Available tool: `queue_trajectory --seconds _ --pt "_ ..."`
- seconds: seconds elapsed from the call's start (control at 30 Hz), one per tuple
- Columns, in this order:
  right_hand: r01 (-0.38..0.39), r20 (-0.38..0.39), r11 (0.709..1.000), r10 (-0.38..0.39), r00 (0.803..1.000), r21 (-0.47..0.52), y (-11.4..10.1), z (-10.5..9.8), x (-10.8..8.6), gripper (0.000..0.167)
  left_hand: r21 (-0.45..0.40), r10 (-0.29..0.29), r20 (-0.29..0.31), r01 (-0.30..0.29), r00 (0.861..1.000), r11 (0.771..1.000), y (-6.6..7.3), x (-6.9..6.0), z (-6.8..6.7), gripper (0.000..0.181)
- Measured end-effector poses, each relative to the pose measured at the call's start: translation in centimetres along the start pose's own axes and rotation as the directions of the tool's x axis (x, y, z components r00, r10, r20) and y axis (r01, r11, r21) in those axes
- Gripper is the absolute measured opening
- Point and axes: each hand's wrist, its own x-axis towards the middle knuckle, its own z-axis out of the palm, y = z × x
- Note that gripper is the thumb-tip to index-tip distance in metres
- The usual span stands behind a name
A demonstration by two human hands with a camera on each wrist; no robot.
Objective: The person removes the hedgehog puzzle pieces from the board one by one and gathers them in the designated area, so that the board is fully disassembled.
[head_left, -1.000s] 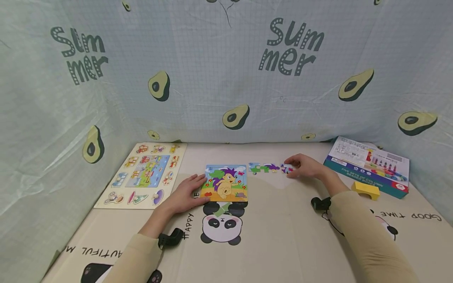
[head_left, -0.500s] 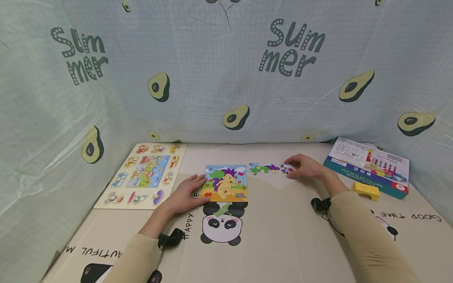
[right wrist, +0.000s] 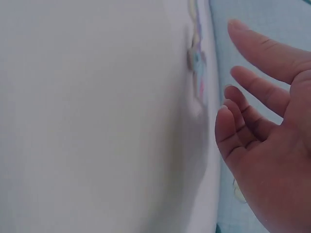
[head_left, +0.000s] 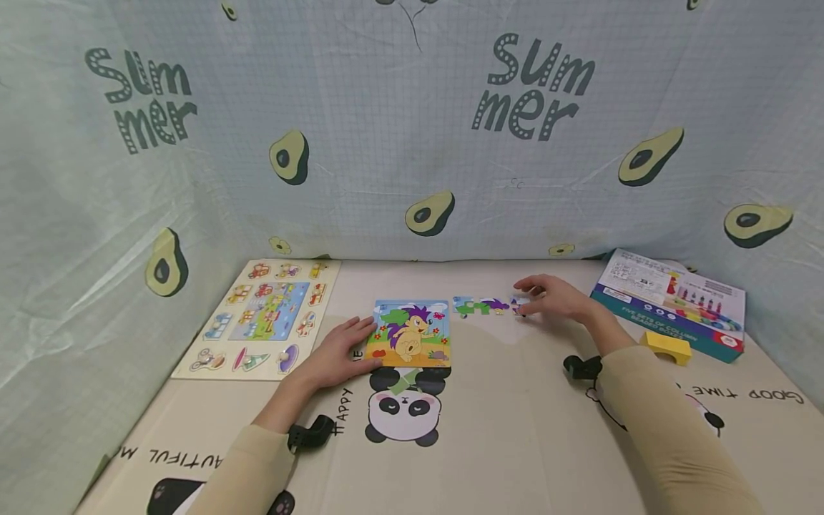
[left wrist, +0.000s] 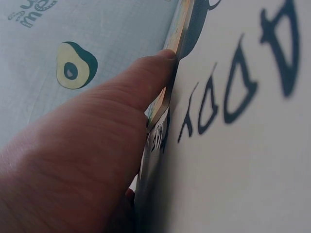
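A jigsaw puzzle (head_left: pixel 412 335) with a purple-haired hedgehog lies flat at the middle of the table. My left hand (head_left: pixel 337 350) rests along its left side, fingers fairly straight and thumb by the lower left corner. In the left wrist view, the thumb (left wrist: pixel 150 73) touches the puzzle's edge (left wrist: pixel 158 108). Several loose jigsaw pieces (head_left: pixel 479 306) form a row right of the puzzle. Over the row's right end, my right hand (head_left: pixel 550 296) hovers with loosely bent fingers and holds nothing. The right wrist view shows a gap between this hand and the pieces (right wrist: pixel 197 63).
A larger wooden puzzle board (head_left: pixel 325 275) with vehicle and toy shapes lies at the left. At the right, a boxed bead set (head_left: pixel 669 297) stands near the back, with a yellow arch block (head_left: pixel 666 347) in front. A printed curtain (head_left: pixel 360 107) borders the table behind.
My right hand has lifted slightly up and off the end piece, its fingers spreading apart. My left hand and the hedgehog puzzle have stayed still.
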Motion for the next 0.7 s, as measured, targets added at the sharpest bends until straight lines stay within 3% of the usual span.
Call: queue_trajectory --seconds 0.3,0.7 --pt "0.060 -0.030 0.996 -0.058 0.998 0.066 -2.1 1.3 1.3 0.056 0.006 0.013 -0.004 -0.012 1.000 1.000 -0.1 -0.1 0.0 0.077" --pt "0.128 -0.025 0.983 -0.125 0.992 0.133 -7.3 4.9 2.8 0.055 -0.004 0.030 -0.007 -0.030 1.000 1.000 -0.4 -0.3 0.1 0.076"
